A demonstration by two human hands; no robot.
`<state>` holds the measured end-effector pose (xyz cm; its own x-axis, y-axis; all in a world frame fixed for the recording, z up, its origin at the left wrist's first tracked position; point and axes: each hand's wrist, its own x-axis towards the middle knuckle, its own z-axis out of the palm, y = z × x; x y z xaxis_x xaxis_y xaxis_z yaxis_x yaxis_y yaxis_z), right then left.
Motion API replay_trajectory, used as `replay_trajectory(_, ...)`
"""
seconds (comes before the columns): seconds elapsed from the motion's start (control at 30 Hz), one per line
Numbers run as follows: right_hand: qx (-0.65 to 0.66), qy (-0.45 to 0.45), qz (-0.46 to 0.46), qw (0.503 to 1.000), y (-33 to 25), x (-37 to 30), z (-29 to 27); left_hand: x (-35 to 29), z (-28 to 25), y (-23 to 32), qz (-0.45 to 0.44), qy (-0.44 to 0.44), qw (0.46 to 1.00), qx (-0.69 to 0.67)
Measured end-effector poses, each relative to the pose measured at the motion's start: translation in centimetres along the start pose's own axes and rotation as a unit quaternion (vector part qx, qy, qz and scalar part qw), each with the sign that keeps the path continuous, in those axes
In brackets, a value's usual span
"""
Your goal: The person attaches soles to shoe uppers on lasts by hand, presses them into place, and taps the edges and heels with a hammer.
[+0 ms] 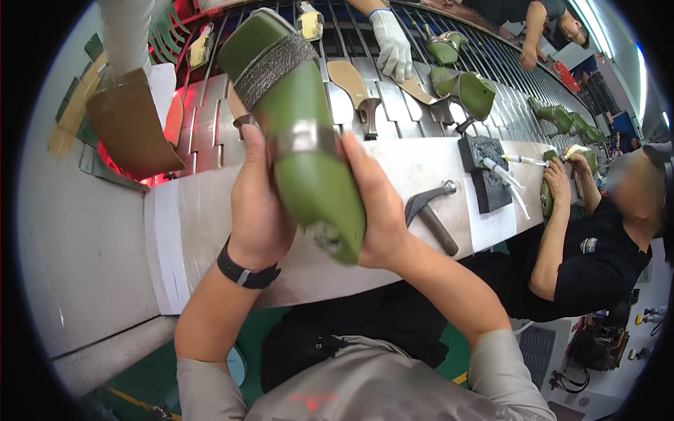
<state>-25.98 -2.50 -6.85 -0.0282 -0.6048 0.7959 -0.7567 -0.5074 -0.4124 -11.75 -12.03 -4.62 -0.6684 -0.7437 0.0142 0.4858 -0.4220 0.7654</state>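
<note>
Between my two hands, raised over the table, is a green shoe last (300,91) with a dark glittery strap (275,69) across its wide end and a brownish, shiny band (304,138) round its middle. My left hand (258,207) grips its left side and my right hand (379,207) its right side, fingers partly hidden behind it. Its narrow end, with a rough pale patch, points down toward me. Right of my right hand, a hammer (437,226) with a dark head lies on the table.
Ahead runs a metal conveyor (400,130) bearing heeled soles (349,83) and more green lasts (476,97). A black block (481,151) with white tubes stands right. A brown board (133,123) rises left. A gloved hand (391,48) reaches in opposite; another person (597,238) works at right.
</note>
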Motion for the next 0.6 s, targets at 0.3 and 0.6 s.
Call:
replay_trajectory(0.3,0.166,-0.061,0.428,0.886,12.2,8.4,7.0,-0.3,-2.1,-7.1,0.025,-0.044,0.925,0.377)
replay_trajectory(0.6,-0.155,-0.171,0.215,0.949,14.2,5.7,0.3,-1.0,-1.9,-6.4,0.109,-0.132,0.857,0.486)
